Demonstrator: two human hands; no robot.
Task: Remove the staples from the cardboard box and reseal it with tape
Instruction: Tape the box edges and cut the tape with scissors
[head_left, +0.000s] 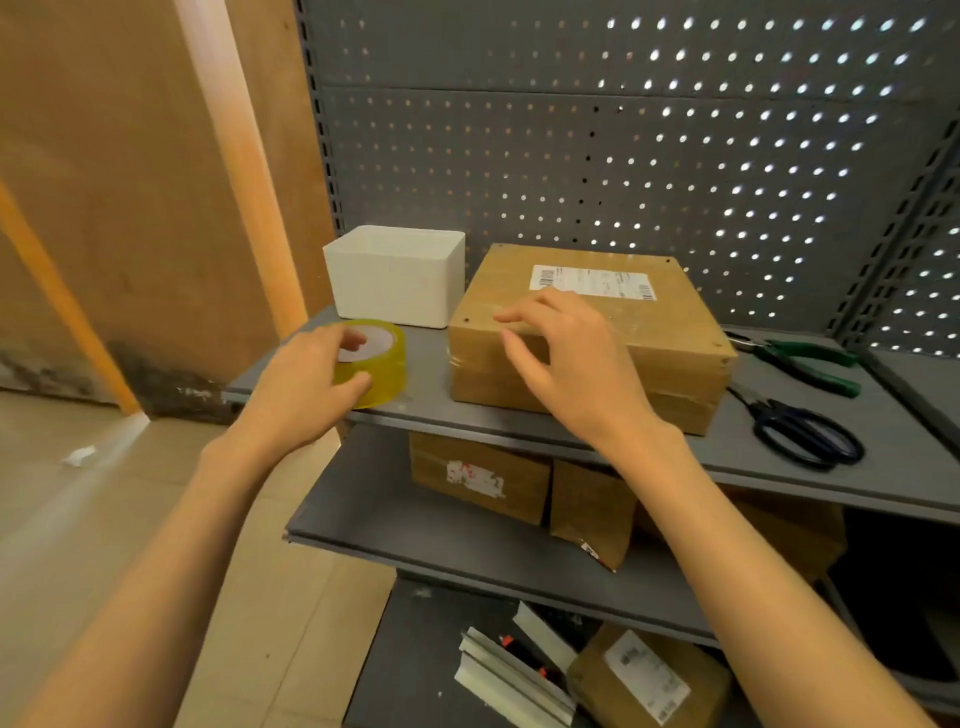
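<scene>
Hands (306, 384) on tape roll (376, 364); box label (592, 283) unreadable

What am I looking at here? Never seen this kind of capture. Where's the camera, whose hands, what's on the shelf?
There is no robot. A person wears a wide-angle camera on the head, looking forward and down, so both arms reach in from the bottom of the single picture.

The left hand grips a roll of clear yellowish tape near the front edge of the grey shelf. The right hand is open, fingers relaxed, over the near left part of the cardboard box; whether it touches the box is unclear.

Also on the shelf: a white bin behind the tape, then green-handled pliers and dark-handled scissors to the right of the box. Lower shelves hold more parcels.
</scene>
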